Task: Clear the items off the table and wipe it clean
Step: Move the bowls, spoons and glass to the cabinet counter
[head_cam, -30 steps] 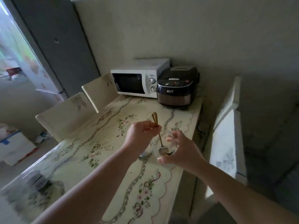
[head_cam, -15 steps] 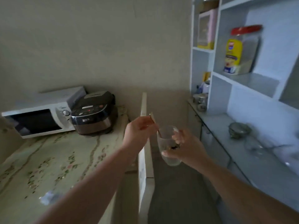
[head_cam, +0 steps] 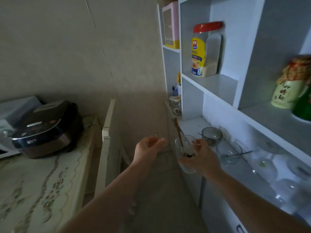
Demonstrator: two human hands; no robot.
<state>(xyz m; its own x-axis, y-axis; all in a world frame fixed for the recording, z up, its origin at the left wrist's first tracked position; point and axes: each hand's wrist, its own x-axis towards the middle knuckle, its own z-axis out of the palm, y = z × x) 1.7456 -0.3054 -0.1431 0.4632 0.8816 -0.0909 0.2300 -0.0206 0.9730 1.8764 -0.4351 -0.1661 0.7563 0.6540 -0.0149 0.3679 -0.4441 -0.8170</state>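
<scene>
Head view — my right hand (head_cam: 202, 158) grips the glass (head_cam: 182, 148) with its spoon (head_cam: 177, 130), my left hand (head_cam: 148, 148) loose, empty — I'd set it upright on the counter (head_cam: 190, 125).

We are letting go of the spoon (head_cam: 178, 133): our left hand (head_cam: 148, 148) is now hanging free beside the glass (head_cam: 180, 152), and our right hand (head_cam: 202, 158) is carrying both past the worktop (head_cam: 42, 182) edge to the shelf unit (head_cam: 218, 84).
</scene>
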